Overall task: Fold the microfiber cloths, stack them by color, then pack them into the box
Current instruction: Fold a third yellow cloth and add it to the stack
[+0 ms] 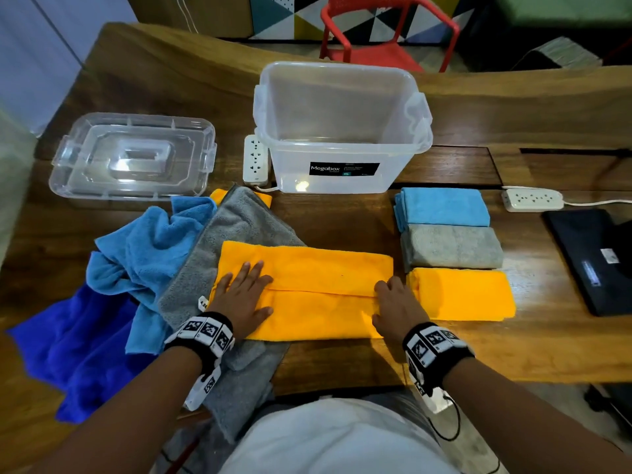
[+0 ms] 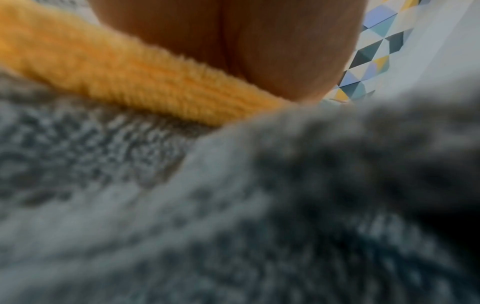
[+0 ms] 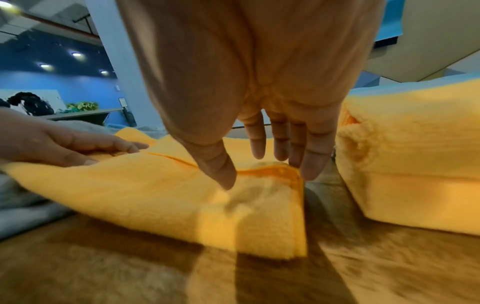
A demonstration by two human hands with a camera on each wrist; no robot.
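An orange cloth, folded into a long strip, lies at the table's front centre, partly on an unfolded grey cloth. My left hand presses flat on its left end. My right hand touches its right end with straight fingers, thumb tip on the cloth. To the right lie folded cloths in a column: light blue, grey, orange. The clear box stands open behind, with nothing inside.
The box's clear lid lies at the back left. A loose light blue cloth and a dark blue cloth are heaped at the left. Two power strips, a dark laptop at the right, a red chair beyond the table.
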